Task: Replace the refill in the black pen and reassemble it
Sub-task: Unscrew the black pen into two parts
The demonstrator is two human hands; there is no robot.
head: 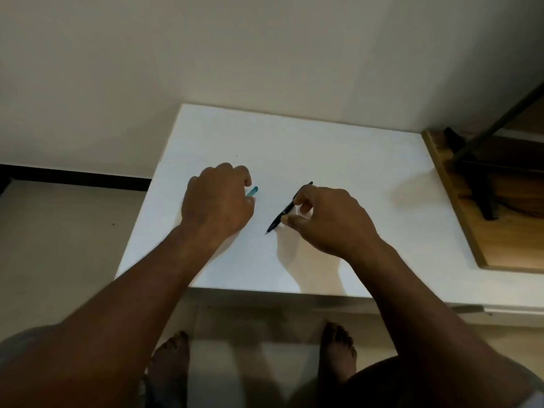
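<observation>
A black pen [287,209] lies slanted on the white table [323,148], tip toward me and clip end away. My right hand [329,219] pinches its barrel between thumb and fingers. To the left, my left hand [217,198] is curled over a teal pen-like item [252,191]. Only the teal end shows past the fingers; the rest is hidden under the hand.
The white table stands against a cream wall. A wooden shelf unit [459,201] with a black metal frame adjoins the table's right edge. My bare feet [338,348] stand on the tiled floor below the table's front edge.
</observation>
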